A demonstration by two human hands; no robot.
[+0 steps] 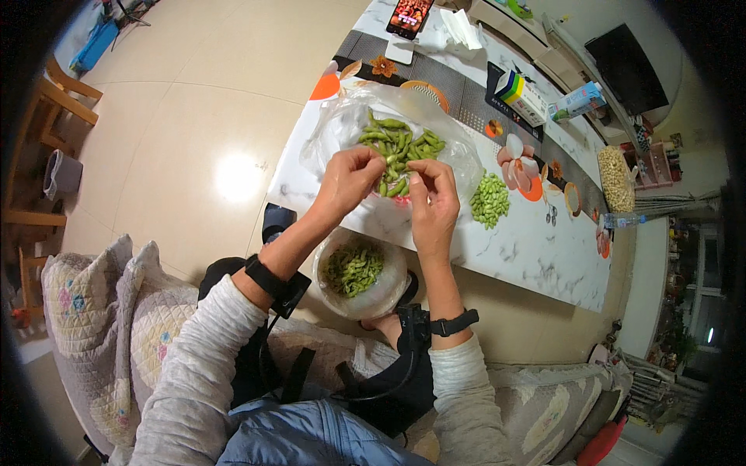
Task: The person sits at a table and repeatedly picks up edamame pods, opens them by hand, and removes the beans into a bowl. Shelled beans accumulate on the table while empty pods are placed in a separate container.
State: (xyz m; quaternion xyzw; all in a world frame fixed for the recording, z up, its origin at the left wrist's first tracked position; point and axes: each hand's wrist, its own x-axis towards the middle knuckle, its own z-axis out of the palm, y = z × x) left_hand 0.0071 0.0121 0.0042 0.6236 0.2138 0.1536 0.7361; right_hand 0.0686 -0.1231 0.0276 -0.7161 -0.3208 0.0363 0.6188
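Observation:
Green soybean pods [386, 129] lie in a heap on an open clear plastic bag [460, 148] on the table. Over the heap's near part are both bare hands. My left hand [351, 177] pinches a green soybean pod [390, 159] between thumb and fingers. Close by on its right, my right hand [434, 195] has its thumb and forefinger near each other; whether something small is between them cannot be told. Shelled green soybeans [490, 200] form a pile to the right of the bag. Below the table edge, a lined bin [396, 272] holds empty green pod shells [354, 269].
The marble-patterned table [524, 271] bears a phone [410, 17] on a stand, tissues [461, 29], a white carton [520, 98], a blue carton [578, 102], a bag of pale snacks [616, 177] and a plastic bottle [622, 220]. A quilted sofa [160, 320] is beside me.

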